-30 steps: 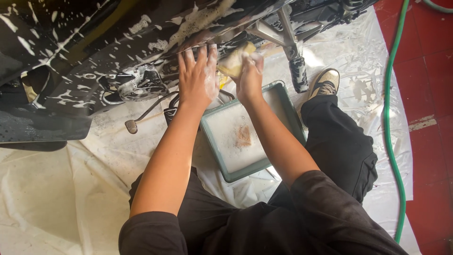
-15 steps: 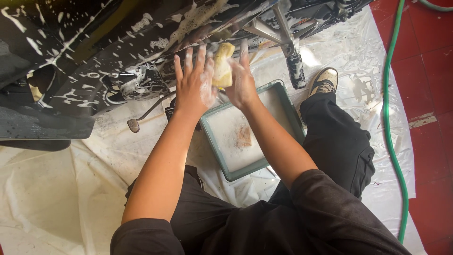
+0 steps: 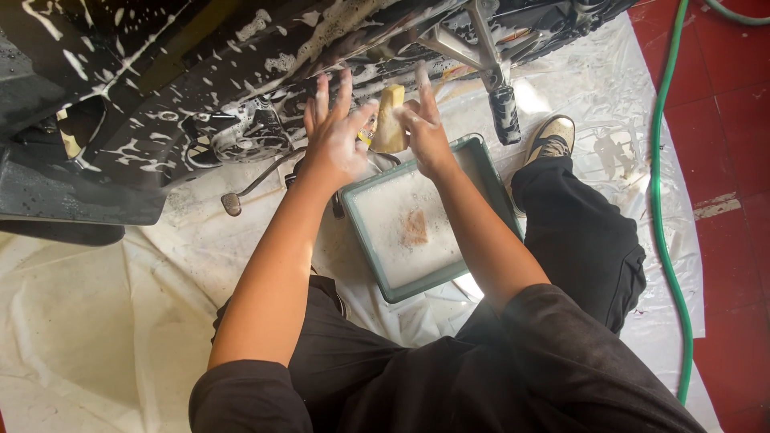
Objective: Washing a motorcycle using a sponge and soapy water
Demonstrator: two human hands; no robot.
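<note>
A yellow sponge (image 3: 391, 120) stands upright between my two soapy hands, just above the far rim of a green tray (image 3: 365, 232). My left hand (image 3: 333, 136) has its fingers spread and its thumb side against the sponge. From the other side my right hand (image 3: 423, 124) presses on it with straight fingers. Both hands are close under the black, foam-streaked motorcycle (image 3: 200, 72). The tray holds milky soapy water with a small brownish piece (image 3: 415, 227) in it.
A metal foot peg with a rubber end (image 3: 501, 100) hangs right of my hands, and a pedal lever (image 3: 234, 202) sticks out on the left. My shoe (image 3: 551, 138) rests on the white plastic sheet (image 3: 96, 321). A green hose (image 3: 664, 200) runs along the red floor (image 3: 734, 120).
Both hands have come a little away from the motorcycle. The sponge, held flat by the right hand a second ago, now stands upright between the two palms.
</note>
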